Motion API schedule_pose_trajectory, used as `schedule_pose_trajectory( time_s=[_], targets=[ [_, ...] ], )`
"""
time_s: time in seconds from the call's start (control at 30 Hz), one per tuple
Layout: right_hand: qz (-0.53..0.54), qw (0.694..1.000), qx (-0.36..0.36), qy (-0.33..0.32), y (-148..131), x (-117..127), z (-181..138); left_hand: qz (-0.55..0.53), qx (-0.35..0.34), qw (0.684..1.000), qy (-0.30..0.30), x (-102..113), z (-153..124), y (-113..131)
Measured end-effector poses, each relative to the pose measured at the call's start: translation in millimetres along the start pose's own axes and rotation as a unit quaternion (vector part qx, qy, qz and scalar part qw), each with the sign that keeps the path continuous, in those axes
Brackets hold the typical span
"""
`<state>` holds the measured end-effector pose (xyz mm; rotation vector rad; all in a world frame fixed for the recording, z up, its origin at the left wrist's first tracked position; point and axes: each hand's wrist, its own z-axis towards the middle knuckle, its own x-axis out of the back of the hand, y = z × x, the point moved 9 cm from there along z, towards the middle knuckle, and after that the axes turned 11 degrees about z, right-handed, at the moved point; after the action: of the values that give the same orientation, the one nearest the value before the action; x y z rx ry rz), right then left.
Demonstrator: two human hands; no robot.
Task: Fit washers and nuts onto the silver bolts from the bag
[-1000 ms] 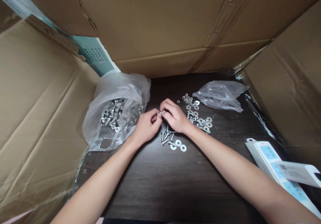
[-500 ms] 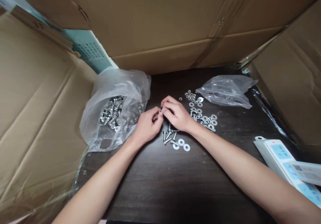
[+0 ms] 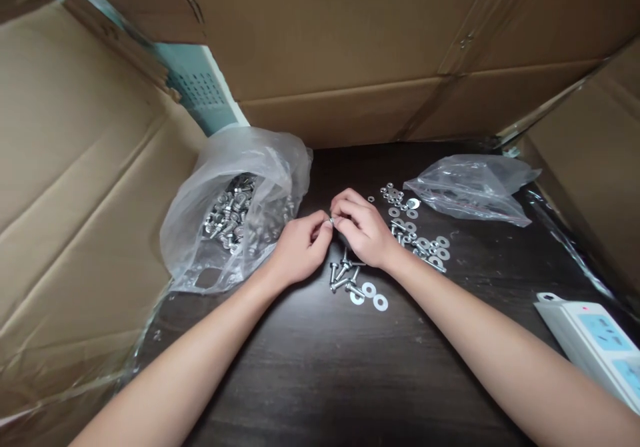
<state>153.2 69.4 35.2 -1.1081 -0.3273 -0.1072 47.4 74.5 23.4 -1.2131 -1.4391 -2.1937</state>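
My left hand (image 3: 300,250) and my right hand (image 3: 363,230) meet fingertip to fingertip over a dark wooden table (image 3: 320,367), both pinched on one small silver bolt (image 3: 331,221). Just below them lie several loose bolts (image 3: 345,275) and three flat washers (image 3: 370,295). To the right of my right hand is a scatter of washers and nuts (image 3: 417,233). On the left, an open clear plastic bag (image 3: 227,213) holds a heap of assembled bolts.
A flatter clear plastic bag (image 3: 470,187) lies at the back right. A white power strip (image 3: 595,343) sits at the right edge. Brown cardboard walls (image 3: 350,40) close in the table at the left, back and right.
The view has shifted a little, so everything sits slightly further right. Both hands stay pinched together on the small bolt, with only slight finger movement.
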Motion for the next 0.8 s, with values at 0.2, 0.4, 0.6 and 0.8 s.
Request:
schedule_pose_trajectory(
  time_s=[0.2,0.4,0.6,0.8],
  targets=[
    [-0.007,1.000,0.005,0.003,-0.3,-0.4,-0.7,-0.001,0.000,1.000,0.014,1.2,-1.4,0.6],
    [-0.018,1.000,-0.001,0.007,0.8,-2.3,-1.0,-0.015,0.005,0.999,0.029,2.7,-0.9,-1.0],
    [-0.006,1.000,0.016,0.003,-4.1,-1.3,-2.5,-0.025,0.016,0.999,0.026,1.0,-1.5,-4.3],
    [-0.001,1.000,0.017,0.003,-4.6,-2.8,-3.8,-0.030,0.006,0.999,0.037,2.6,-2.8,-3.3]
  ],
)
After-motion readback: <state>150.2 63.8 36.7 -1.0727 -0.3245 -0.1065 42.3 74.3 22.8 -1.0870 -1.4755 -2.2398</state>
